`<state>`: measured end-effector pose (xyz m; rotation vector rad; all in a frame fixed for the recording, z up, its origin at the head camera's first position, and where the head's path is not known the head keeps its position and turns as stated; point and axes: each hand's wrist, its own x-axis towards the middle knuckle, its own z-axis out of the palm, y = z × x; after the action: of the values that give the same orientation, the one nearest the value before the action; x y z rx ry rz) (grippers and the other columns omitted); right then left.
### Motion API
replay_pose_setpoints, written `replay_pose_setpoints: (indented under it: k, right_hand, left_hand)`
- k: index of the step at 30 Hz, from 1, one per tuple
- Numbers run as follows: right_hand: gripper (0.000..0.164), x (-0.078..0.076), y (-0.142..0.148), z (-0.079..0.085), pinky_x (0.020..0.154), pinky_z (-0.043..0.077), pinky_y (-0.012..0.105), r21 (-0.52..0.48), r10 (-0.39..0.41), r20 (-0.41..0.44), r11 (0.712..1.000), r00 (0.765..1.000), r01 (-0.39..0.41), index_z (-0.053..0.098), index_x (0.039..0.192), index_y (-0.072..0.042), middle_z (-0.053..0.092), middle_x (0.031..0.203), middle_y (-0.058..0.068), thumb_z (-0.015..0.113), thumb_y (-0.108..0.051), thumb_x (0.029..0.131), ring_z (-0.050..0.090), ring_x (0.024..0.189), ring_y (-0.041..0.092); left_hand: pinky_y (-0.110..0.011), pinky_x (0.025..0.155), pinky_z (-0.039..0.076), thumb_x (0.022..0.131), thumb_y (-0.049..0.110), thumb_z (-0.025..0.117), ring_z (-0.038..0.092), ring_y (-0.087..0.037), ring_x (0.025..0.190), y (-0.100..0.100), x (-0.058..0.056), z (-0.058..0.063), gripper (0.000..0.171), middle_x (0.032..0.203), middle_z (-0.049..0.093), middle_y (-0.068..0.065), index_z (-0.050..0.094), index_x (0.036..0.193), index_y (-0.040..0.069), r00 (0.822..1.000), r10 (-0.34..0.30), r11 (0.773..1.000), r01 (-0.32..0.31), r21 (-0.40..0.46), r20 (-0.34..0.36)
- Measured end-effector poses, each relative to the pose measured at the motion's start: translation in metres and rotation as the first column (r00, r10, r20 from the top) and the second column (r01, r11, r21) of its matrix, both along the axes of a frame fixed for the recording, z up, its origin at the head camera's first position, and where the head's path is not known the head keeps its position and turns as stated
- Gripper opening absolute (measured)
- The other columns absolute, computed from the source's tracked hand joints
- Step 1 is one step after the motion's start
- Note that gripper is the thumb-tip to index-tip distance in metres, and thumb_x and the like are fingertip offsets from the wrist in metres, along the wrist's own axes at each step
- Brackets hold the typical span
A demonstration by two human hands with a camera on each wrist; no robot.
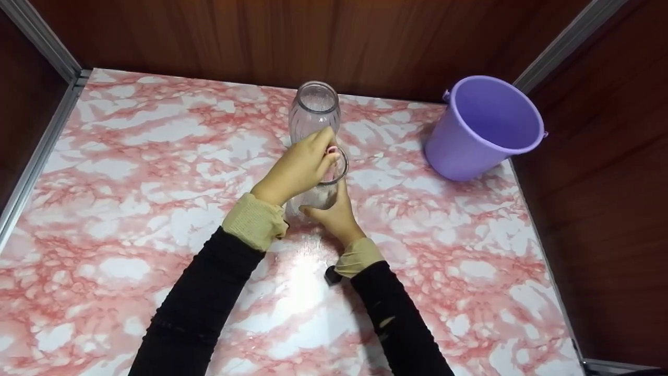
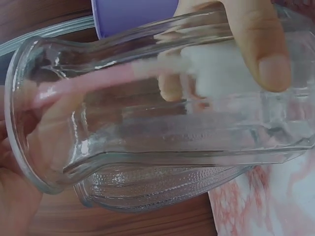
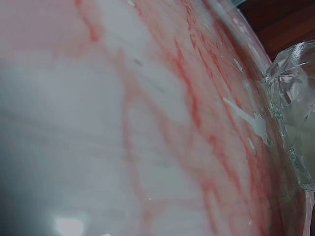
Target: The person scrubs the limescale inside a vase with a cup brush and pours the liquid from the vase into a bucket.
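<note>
A clear glass vase [image 1: 313,198] with a wide rim is between the two hands in the head view. My left hand [image 1: 297,167] is at its mouth, pinching the pink handle of a bottle brush [image 2: 98,82]. Through the glass in the left wrist view, the brush's white head shows blurred, deep inside the vase. My right hand [image 1: 342,216] grips the vase low down, thumb on one side and fingers on the other. The right wrist view catches only the vase's faceted base, at its right edge.
Just behind the hands stands a second, ribbed glass vase [image 1: 314,122]. A purple bucket [image 1: 459,151] is at the back right of the red-and-white marbled table [image 1: 130,219]. Dark wood-look panels [image 1: 261,42] enclose the back and sides.
</note>
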<state>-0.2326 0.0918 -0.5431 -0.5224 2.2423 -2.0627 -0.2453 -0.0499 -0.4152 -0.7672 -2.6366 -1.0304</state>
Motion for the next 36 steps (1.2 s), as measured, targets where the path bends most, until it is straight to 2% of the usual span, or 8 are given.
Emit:
replay_pose_setpoints:
  k: [9,14,20,23,25,29,32,36]
  right_hand:
    - [0.112,0.002,-0.001,-0.001,0.108,0.035,0.031,-0.019,0.010,0.019,1.000,1.000,-0.009,0.014,0.153,-0.013,0.038,0.148,0.006,0.086,-0.007,0.067,0.045,0.127,0.021]
    - [0.113,0.002,-0.002,-0.001,0.109,0.035,0.032,-0.030,0.023,0.018,0.999,1.000,-0.022,0.013,0.154,-0.014,0.035,0.150,0.005,0.085,-0.005,0.067,0.043,0.128,0.020]
    - [0.113,0.000,-0.001,-0.001,0.110,0.032,0.032,-0.027,0.019,-0.015,0.999,1.000,-0.019,0.015,0.154,-0.014,0.032,0.152,0.005,0.086,-0.004,0.066,0.040,0.131,0.019]
    - [0.114,0.000,-0.001,-0.001,0.112,0.028,0.030,-0.017,0.008,-0.019,1.000,1.000,-0.008,0.014,0.154,-0.013,0.027,0.155,0.005,0.086,-0.004,0.066,0.036,0.134,0.017]
    - [0.114,0.000,-0.001,-0.001,0.111,0.030,0.030,-0.019,0.009,-0.009,1.000,1.000,-0.009,0.014,0.154,-0.014,0.028,0.154,0.005,0.086,-0.004,0.066,0.037,0.132,0.016]
    - [0.111,0.001,-0.001,-0.001,0.101,0.044,0.037,-0.038,0.016,0.034,0.999,0.999,-0.015,0.016,0.153,-0.015,0.042,0.143,0.008,0.085,-0.003,0.067,0.052,0.117,0.023]
    - [0.109,0.002,-0.001,-0.002,0.092,0.048,0.049,-0.069,0.023,0.054,0.997,0.998,-0.019,0.017,0.153,-0.015,0.050,0.132,0.013,0.083,0.000,0.067,0.058,0.103,0.036]
    - [0.110,0.001,-0.002,-0.003,0.102,0.040,0.052,-0.085,0.020,0.035,0.996,0.999,-0.016,0.017,0.152,-0.013,0.043,0.142,0.012,0.083,0.002,0.066,0.053,0.113,0.037]
  left_hand:
    - [-0.043,0.072,0.049,0.098,0.020,0.056,0.059,-0.029,0.080,0.003,0.001,0.000,0.022,0.085,0.057,-0.012,0.049,0.103,0.000,0.998,0.057,0.997,-0.057,-0.061,-0.002]
    - [-0.042,0.070,0.052,0.097,0.017,0.058,0.062,-0.031,0.081,0.006,0.004,-0.003,0.022,0.087,0.059,-0.015,0.050,0.103,-0.003,0.996,0.086,0.992,-0.089,-0.091,-0.036]
    - [-0.038,0.070,0.054,0.096,0.015,0.059,0.062,-0.030,0.081,0.006,0.006,-0.006,0.021,0.088,0.059,-0.015,0.050,0.103,-0.003,0.990,0.095,0.993,-0.101,-0.055,-0.101]
    - [-0.036,0.071,0.054,0.096,0.014,0.058,0.062,-0.029,0.081,0.006,0.007,-0.008,0.020,0.089,0.059,-0.014,0.049,0.102,-0.003,0.988,0.094,0.995,-0.098,-0.029,-0.126]
    - [-0.036,0.071,0.054,0.096,0.014,0.058,0.062,-0.029,0.082,0.006,0.007,-0.009,0.020,0.089,0.058,-0.014,0.049,0.101,-0.003,0.986,0.097,0.995,-0.100,-0.016,-0.139]
    - [-0.035,0.072,0.053,0.097,0.013,0.056,0.061,-0.028,0.083,0.006,0.007,-0.011,0.018,0.089,0.057,-0.014,0.048,0.100,-0.003,0.981,0.104,0.994,-0.105,0.007,-0.166]
    - [-0.034,0.072,0.053,0.097,0.012,0.056,0.060,-0.027,0.082,0.007,0.007,-0.012,0.017,0.089,0.056,-0.014,0.048,0.100,-0.004,0.976,0.110,0.994,-0.110,0.011,-0.188]
    - [-0.033,0.072,0.055,0.096,0.011,0.057,0.062,-0.028,0.082,0.008,0.008,-0.010,0.018,0.090,0.056,-0.014,0.048,0.101,-0.004,0.975,0.115,0.993,-0.119,-0.010,-0.188]
